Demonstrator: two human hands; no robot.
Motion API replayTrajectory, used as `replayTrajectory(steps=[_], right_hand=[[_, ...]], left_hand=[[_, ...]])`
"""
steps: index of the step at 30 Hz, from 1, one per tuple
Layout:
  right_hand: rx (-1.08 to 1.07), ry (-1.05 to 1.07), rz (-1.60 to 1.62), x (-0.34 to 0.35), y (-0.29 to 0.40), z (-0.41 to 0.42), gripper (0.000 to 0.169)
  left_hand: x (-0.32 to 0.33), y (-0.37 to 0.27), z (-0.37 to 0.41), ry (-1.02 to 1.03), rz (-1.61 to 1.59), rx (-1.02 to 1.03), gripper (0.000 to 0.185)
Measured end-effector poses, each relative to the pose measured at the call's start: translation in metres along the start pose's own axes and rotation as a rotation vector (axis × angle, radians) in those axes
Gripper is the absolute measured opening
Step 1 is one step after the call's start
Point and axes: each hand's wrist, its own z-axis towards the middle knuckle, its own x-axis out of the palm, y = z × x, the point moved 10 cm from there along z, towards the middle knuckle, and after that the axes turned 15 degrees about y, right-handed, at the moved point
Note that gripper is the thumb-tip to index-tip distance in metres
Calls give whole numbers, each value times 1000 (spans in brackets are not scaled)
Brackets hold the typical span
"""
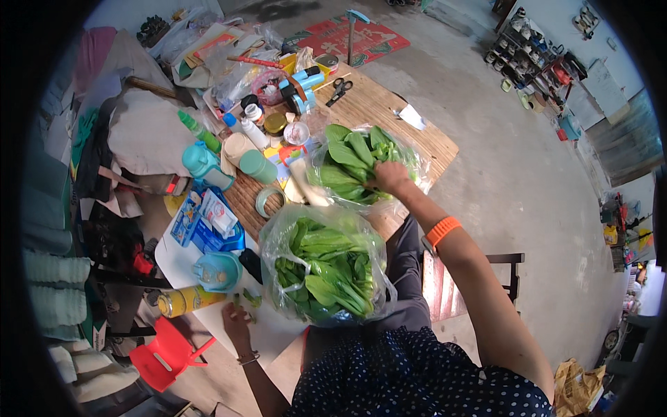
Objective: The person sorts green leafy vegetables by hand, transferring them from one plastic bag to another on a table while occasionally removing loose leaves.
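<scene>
My right hand (391,177) is closed around a bok choy (349,154) at the far clear plastic bag (417,172). Its fingertips are partly hidden among the stalks and leaves. A second clear plastic bag (271,245), nearer my body, is full of green bok choy (333,281). To the left of that bag, my left hand (237,320) hovers at the edge of a white board (281,333), fingers loosely apart and seemingly holding nothing. Small green leaf scraps (252,298) lie just beyond its fingertips.
A yellow can (190,301) and a light-blue cup (219,271) stand near my left hand. Beyond are a tape roll (270,202), a turquoise bottle (206,164), jars and black scissors (340,91). A red plastic chair (164,357) stands lower left; a wooden stool (443,286) is at right.
</scene>
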Motion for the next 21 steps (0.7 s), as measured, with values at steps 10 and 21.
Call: replayTrajectory(steps=[10,21], right_hand=[[41,24,14,21,2,9,62],[-66,-38,-31,19,14,0,55]], left_hand=[[150,-335,37,360,-2,503,27],[381,-346,175,1057,-86,23,22]])
